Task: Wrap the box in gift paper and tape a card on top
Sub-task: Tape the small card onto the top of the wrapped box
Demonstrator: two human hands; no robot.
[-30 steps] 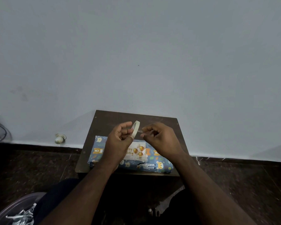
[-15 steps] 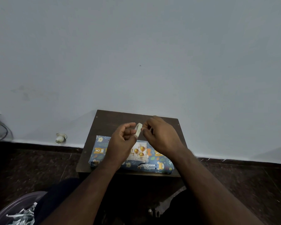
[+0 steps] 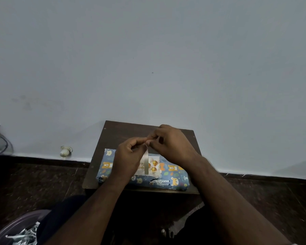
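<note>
Pale grey wall (image 3: 148,59) fills most of my view, with dark floor (image 3: 34,183) under it, and pushed up against the wall is a small dark brown worktop (image 3: 117,135). On the near half of it lies the box (image 3: 173,182), already wrapped in blue paper with little bears on it, long side running left to right. The card (image 3: 154,165) with gold balloons sits flat on top of the box, roughly in the middle.

Both my hands are up over the card, fingertips meeting. My left hand (image 3: 129,154) has its fingers curled in, pinching the top end of a strip of tape (image 3: 146,162) that hangs straight down in front of the card. My right hand (image 3: 173,145) is curled too and pinches at that same top end, right against the left fingertips. Can't tell whether the bottom of the strip touches the card.

Off to the bottom left there's a purplish bin (image 3: 11,228) with paper scraps (image 3: 23,236), and a small white thing (image 3: 64,151) at the foot of the wall.
</note>
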